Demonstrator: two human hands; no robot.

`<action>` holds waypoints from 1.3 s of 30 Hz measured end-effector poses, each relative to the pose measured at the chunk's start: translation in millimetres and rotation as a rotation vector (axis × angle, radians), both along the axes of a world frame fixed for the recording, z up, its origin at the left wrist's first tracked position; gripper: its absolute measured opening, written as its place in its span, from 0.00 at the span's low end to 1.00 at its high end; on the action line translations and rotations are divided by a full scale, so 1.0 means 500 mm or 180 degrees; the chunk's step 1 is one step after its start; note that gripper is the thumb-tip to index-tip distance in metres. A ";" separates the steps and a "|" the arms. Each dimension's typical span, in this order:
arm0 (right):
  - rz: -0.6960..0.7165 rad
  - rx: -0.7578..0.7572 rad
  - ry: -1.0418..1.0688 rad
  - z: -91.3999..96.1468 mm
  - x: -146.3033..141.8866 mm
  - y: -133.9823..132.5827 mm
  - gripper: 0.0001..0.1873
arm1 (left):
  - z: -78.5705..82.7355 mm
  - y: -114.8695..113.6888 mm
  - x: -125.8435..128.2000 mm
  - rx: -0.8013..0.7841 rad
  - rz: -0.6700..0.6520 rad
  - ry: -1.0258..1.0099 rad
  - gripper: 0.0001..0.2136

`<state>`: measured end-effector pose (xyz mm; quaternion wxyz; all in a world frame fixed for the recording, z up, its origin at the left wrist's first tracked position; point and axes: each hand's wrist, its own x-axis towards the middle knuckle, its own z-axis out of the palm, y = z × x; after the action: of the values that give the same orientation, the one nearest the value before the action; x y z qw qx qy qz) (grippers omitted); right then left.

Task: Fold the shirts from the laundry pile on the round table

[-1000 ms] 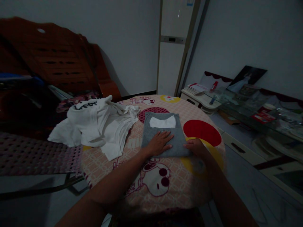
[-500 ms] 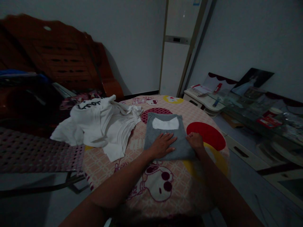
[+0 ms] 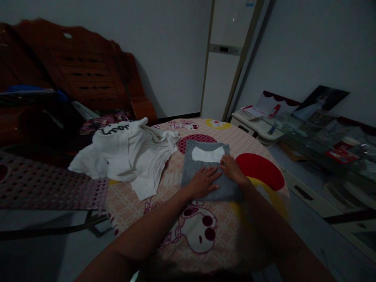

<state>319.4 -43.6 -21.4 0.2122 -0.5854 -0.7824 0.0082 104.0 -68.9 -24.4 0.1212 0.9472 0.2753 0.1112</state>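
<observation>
Presently, smoothing step in hand: left hand (image 3: 204,182) flat, fingers spread, pressing folded grey shirt (image 3: 209,171) at centre of round bench (image 3: 164,219). Right hand (image 3: 232,169) likewise flat on shirt's right part, grip loose, pinching nothing. Likely next: even pressure outward toward shirt edges, no dragging of fold. White shirts (image 3: 126,156) heaped just left, spilling over bench edge. Open room near front edge and right side.
</observation>
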 end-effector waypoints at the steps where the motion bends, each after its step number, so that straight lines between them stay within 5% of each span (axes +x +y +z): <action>1: 0.0056 0.0053 0.0053 -0.003 0.003 0.004 0.04 | 0.002 -0.002 -0.001 -0.0010 0.0013 -0.0020 0.30; 13: 0.0408 0.0014 0.0352 -0.017 0.004 0.017 0.04 | 0.020 -0.008 -0.008 -0.0063 0.0029 0.0024 0.27; 25: 0.0079 0.0051 -0.0026 -0.006 -0.006 0.028 0.06 | 0.036 -0.012 -0.025 -0.0157 -0.0063 -0.0095 0.26; 34: 0.0646 -0.0259 0.0116 0.001 -0.047 0.025 0.06 | 0.020 -0.005 -0.022 -0.0180 -0.0136 -0.0018 0.26; 39: 0.0306 -0.0241 0.0872 0.005 -0.033 0.041 0.05 | 0.031 0.017 -0.038 -0.0667 -0.0028 -0.0654 0.25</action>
<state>302.7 -23.2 -19.0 0.2941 -0.5483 -0.7724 0.1277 85.2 -60.6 -8.8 0.2475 0.9142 0.2673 0.1777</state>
